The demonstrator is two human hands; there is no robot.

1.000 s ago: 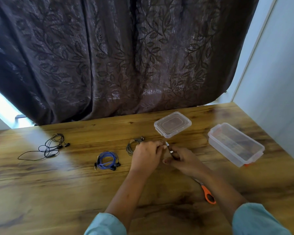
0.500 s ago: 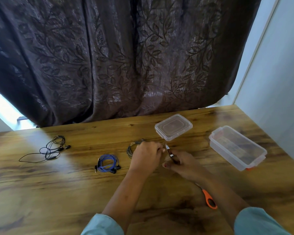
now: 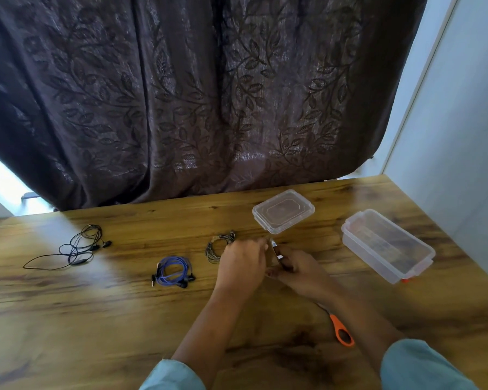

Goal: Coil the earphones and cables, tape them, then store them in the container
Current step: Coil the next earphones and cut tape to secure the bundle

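Observation:
My left hand (image 3: 243, 263) and my right hand (image 3: 300, 273) meet at the middle of the wooden table (image 3: 124, 319). The right hand grips a small dark tape roll (image 3: 276, 253), seen edge-on. The left hand's fingers are pinched at the roll's top end; the tape end itself is hidden. Touching the left hand on its left lies a grey coiled earphone (image 3: 216, 247). A blue coiled cable (image 3: 173, 270) lies further left. Black earphones (image 3: 78, 247) lie loose and uncoiled at the far left. The clear container (image 3: 388, 244) stands open on the right.
The container's clear lid (image 3: 283, 211) lies behind my hands. Scissors with an orange handle (image 3: 342, 330) lie partly under my right forearm. A dark leaf-patterned curtain (image 3: 195, 94) hangs along the table's far edge, and a white wall (image 3: 462, 122) rises on the right.
Both hands stay together at the same spot on the tape roll. The view has tilted slightly, and nothing on the table has moved.

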